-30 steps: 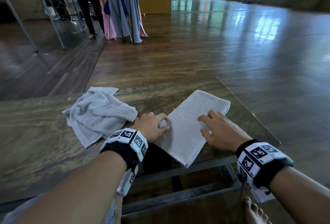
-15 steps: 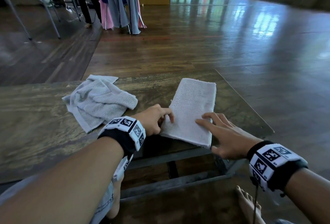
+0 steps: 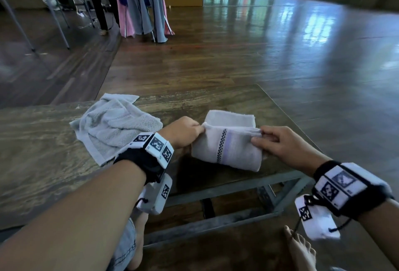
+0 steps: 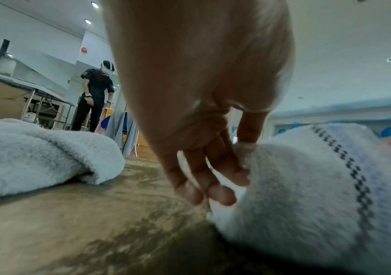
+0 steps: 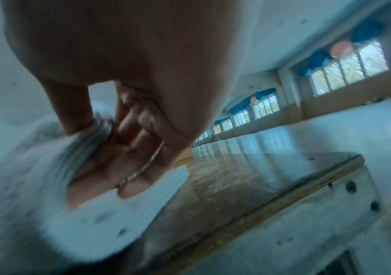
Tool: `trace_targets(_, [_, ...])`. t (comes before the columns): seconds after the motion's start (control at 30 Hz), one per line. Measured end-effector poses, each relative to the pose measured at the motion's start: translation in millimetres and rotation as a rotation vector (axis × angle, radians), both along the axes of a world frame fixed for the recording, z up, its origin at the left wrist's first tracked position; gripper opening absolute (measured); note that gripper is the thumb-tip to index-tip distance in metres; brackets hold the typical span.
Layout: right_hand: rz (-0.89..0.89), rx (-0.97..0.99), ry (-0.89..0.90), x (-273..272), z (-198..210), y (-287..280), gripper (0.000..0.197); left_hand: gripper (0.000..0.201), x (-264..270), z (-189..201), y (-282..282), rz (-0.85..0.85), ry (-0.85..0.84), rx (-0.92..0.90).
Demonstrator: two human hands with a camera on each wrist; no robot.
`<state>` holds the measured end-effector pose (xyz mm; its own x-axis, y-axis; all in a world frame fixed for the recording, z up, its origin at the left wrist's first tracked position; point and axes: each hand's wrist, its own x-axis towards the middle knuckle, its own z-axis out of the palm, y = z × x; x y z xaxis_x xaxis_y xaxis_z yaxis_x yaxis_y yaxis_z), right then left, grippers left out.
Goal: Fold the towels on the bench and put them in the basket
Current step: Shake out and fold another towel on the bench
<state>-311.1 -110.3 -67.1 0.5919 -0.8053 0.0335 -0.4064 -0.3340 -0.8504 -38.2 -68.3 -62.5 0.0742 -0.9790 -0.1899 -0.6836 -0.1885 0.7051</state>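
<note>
between the two hands, on the near end of the bench [image 3: 194, 102], the white towel [image 3: 226, 149] no longer lies as the long flat strip it was a second ago. its near end has come up off the wood and is being carried over toward the far end, so the checked stripe that was hidden now shows on top. that looks like the next fold, halving the strip into a short packet. i'd judge this towel nearly done, with only the laying down and smoothing left before it can go to the basket, which i can't see anywhere from here.

the left hand [image 3: 183, 132], flat on the cloth a moment back, now pinches the left corner of the raised edge; the wrist view shows its fingers [image 4: 222, 178] curled under the fabric with the thumb on top. the right hand [image 3: 287, 147] pinches the right corner the same way, thumb above and fingers [image 5: 109, 178] below, though that view is blurred. both wrists sit low, just over the bench, palms turned down, forearms reaching in from the near side.

just left of the left hand the grey towel [image 3: 114, 126] sits crumpled and unfolded, touching neither hand, so it remains to be folded.
</note>
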Motion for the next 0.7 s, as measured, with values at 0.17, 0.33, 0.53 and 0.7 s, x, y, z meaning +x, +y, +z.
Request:
trace_targets(0.17, [-0.14, 0.234, 0.016, 7, -7, -14, 0.018, 0.045, -7, -5, -15, 0.095, -0.005, 0.249])
trace_targets(0.33, [-0.326, 0.17, 0.02, 25, -20, -41, 0.018, 0.043, -10, -9, -40, 0.13, -0.008, 0.13])
trace_targets(0.53, [-0.41, -0.02, 0.252, 41, -33, -72, 0.023, 0.046, -15, -26, -57, 0.246, -0.169, -0.016])
trace_targets(0.7, [-0.425, -0.052, 0.358, 48, -39, -86, 0.037, 0.048, -10, -36, -67, 0.258, -0.197, -0.001])
